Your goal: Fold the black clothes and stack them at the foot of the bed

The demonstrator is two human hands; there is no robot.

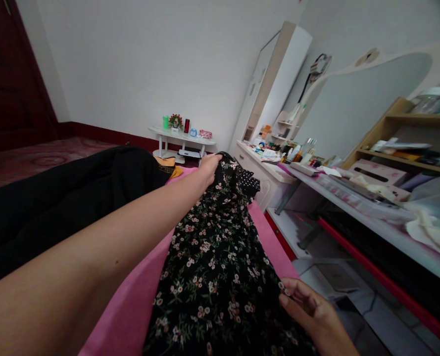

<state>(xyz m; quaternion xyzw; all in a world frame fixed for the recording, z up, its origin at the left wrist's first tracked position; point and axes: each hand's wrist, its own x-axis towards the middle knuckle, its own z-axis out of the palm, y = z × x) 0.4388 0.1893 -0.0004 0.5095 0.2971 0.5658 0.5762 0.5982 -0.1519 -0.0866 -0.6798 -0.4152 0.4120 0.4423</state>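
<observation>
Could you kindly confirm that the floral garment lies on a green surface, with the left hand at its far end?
Not quite: in the head view, the floral garment lies on a pink surface, not green, with the left hand at its far end.

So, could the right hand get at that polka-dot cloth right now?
Probably yes, once the right hand lets go of the floral fabric: nothing seems to block its way to the polka-dot cloth.
</observation>
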